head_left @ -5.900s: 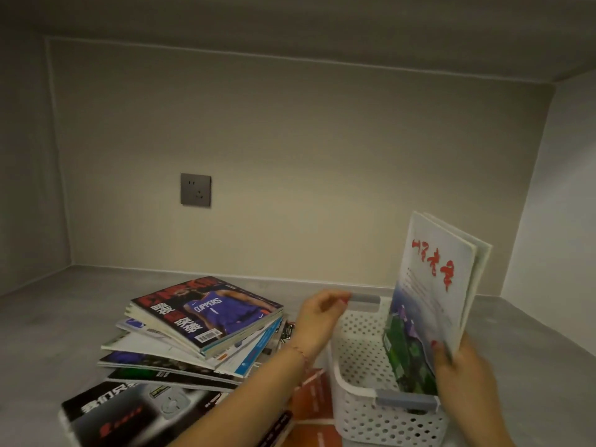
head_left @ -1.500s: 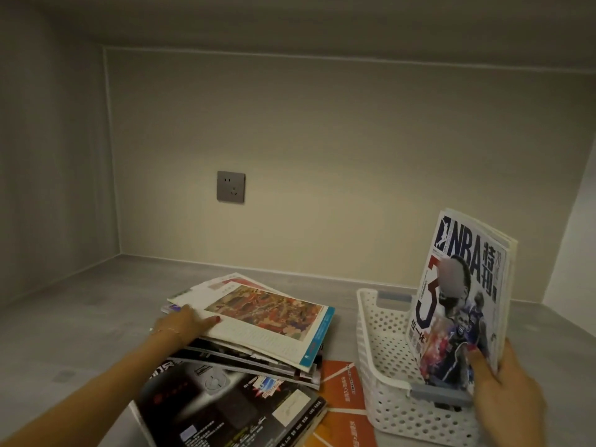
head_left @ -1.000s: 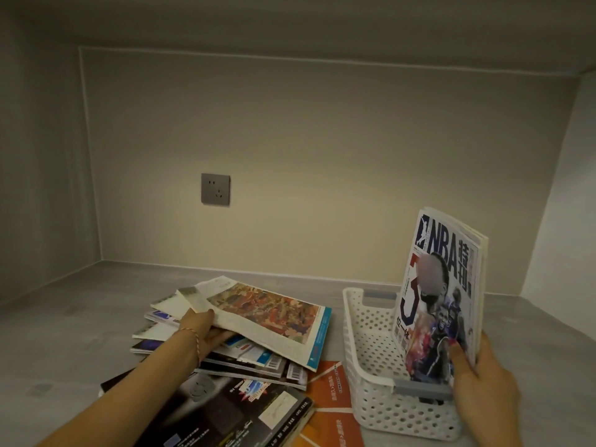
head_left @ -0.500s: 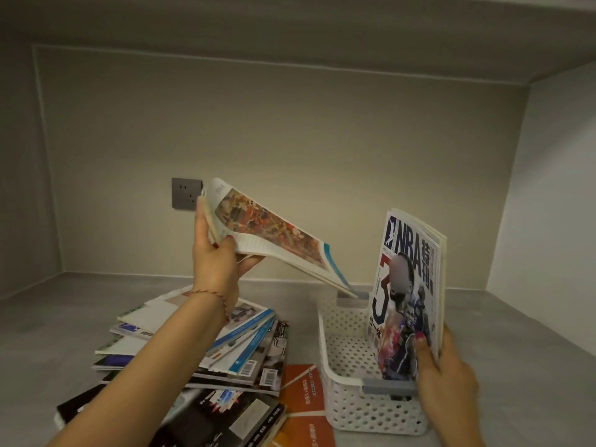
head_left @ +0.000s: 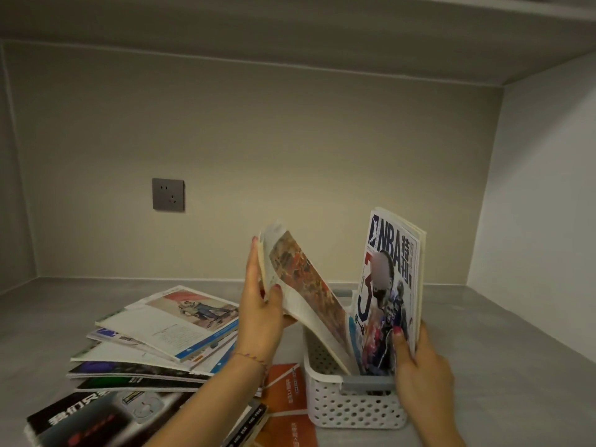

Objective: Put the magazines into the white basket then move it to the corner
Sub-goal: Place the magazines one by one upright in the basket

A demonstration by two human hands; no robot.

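Note:
A white perforated basket [head_left: 338,408] with grey handles stands on the grey shelf at lower right. My right hand [head_left: 419,375] grips the NBA magazine [head_left: 390,285], which stands upright inside the basket with others behind it. My left hand [head_left: 263,314] grips a magazine with a painted cover [head_left: 309,291], tilted, its lower end inside the basket beside the NBA one. To the left lies a loose stack of magazines [head_left: 161,337].
A black magazine [head_left: 106,417] and an orange booklet [head_left: 287,395] lie at the front, left of the basket. A grey wall socket [head_left: 168,194] is on the back wall. The right wall and back wall meet in a corner behind the basket.
My left hand lifted the painted-cover magazine off the stack, carried it right and lowered its end into the basket. My right hand kept holding the upright NBA magazine.

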